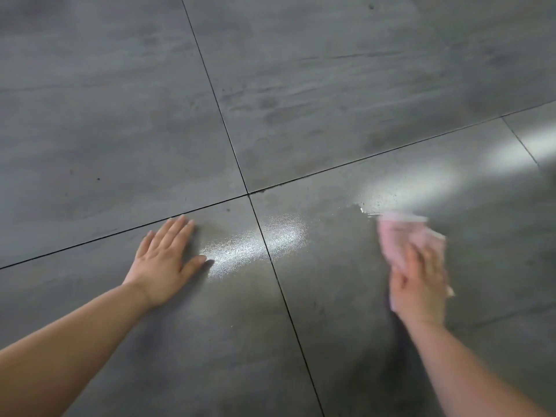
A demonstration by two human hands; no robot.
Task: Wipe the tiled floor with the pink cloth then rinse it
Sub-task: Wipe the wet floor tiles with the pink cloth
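Observation:
The grey tiled floor (316,130) fills the view, with dark grout lines crossing near the middle. My right hand (419,284) presses flat on the pink cloth (397,236), which lies on the lower right tile; both are blurred by motion. Part of the cloth sticks out beyond my fingers toward a wet edge with small droplets (371,210). My left hand (168,260) rests palm down on the lower left tile, fingers straight and spread, holding nothing.
A wet, shiny patch (255,245) reflects light across the grout line between my hands. A brighter reflection (451,179) streaks over the right tiles. The far tiles look dull with faint dried streaks (270,106).

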